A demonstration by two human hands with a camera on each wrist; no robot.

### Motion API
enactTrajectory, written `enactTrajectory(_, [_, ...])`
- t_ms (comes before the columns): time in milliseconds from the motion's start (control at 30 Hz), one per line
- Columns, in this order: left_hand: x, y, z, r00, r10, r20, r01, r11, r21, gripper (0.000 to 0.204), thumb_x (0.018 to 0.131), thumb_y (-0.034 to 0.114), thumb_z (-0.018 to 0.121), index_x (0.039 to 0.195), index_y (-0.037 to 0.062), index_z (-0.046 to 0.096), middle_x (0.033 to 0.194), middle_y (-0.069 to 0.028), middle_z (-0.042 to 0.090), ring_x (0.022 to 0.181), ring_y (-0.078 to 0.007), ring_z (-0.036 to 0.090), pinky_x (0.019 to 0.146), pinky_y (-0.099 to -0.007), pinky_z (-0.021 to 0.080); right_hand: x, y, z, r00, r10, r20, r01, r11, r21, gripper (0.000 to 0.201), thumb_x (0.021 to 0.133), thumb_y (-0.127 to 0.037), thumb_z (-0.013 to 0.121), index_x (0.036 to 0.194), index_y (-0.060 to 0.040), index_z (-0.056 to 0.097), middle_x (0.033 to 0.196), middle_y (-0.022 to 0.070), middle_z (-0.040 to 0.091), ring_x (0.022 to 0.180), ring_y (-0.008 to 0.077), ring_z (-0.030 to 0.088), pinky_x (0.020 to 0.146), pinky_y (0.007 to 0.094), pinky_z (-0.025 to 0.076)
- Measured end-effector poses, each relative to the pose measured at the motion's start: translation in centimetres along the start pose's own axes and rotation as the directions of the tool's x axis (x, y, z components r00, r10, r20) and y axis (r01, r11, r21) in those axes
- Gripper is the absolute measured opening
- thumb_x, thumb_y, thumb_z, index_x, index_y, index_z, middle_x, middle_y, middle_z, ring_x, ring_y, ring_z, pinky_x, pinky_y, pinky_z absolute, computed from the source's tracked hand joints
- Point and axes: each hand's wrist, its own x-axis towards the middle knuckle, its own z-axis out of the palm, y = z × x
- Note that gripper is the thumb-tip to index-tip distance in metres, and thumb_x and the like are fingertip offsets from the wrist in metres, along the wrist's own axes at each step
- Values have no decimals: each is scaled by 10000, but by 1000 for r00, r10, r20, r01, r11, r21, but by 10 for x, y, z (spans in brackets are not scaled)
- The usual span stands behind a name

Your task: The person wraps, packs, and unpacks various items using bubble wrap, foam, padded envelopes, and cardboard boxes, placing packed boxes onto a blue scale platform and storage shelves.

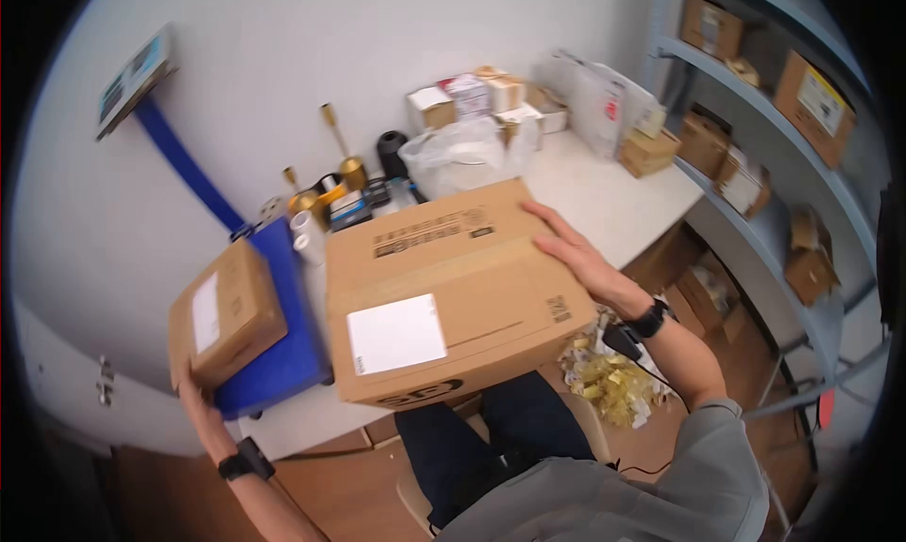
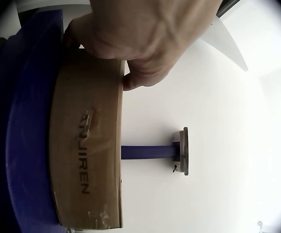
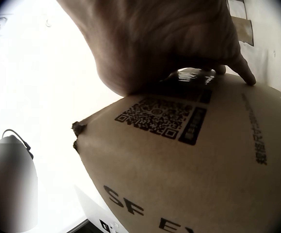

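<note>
My left hand (image 1: 196,412) grips the near end of a smaller taped cardboard box (image 1: 247,292) with a white label, which lies on a blue platform scale (image 1: 307,348). In the left wrist view, the thumb of that hand (image 2: 140,31) bends over one edge of the box (image 2: 89,145), with the fingers at the opposite edge. A large cardboard box (image 1: 491,311) with a white label (image 1: 396,334) is in front of me at the table's near side. My right hand (image 1: 590,266) rests on its right edge, fingers extended over the top. The right wrist view shows this hand (image 3: 164,43) above a printed QR code (image 3: 155,116).
The scale's display (image 1: 137,81) stands on a blue post at the left. Behind the large box are white rolls (image 1: 307,235), a plastic bag (image 1: 462,160) and small boxes (image 1: 434,108). Metal shelves (image 1: 755,98) hold boxes at right; crumpled packing paper (image 1: 618,391) lies below.
</note>
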Motion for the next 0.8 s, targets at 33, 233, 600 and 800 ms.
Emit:
enactTrajectory(33, [31, -7, -13, 997, -54, -47, 53, 998, -38, 875, 884, 539, 765, 1542, 41, 475, 1579, -148, 469, 1431, -323, 452, 1165, -446, 360, -1, -4, 3, 999, 42, 12, -43, 998, 38, 589, 1097, -312, 540, 1616, -93, 369, 1612, 122, 422, 1453, 193, 419, 1194, 345, 349])
enactTrajectory(233, [-7, 10, -16, 1000, -13, 16, 14, 993, -116, 731, 996, 426, 672, 1580, 67, 419, 1623, -170, 393, 1487, -375, 368, 1224, -507, 317, 2, -2, 3, 1000, -4, -1, 4, 1000, 27, 659, 1083, -376, 561, 1629, -85, 334, 1608, 156, 423, 1476, 233, 416, 1208, 359, 341])
enactTrajectory(600, [-63, 48, 22, 976, 165, 143, -101, 923, -372, 633, 966, 279, 691, 1498, -1, 492, 1497, -214, 483, 1401, -320, 456, 1093, -430, 431, 5, -8, -7, 998, 15, 59, -7, 993, -121, 803, 1030, -550, 589, 1633, -87, 331, 1594, 231, 437, 1486, 334, 422, 1211, 433, 354])
enactTrajectory(800, [-177, 137, 86, 935, 293, 203, -179, 879, -443, 549, 954, 166, 689, 1442, -41, 548, 1405, -229, 563, 1329, -305, 530, 1019, -379, 493, 0, -43, -12, 995, -78, -58, 47, 906, -420, 927, 981, -696, 556, 1607, -41, 359, 1641, 308, 318, 1551, 418, 301, 1248, 483, 299])
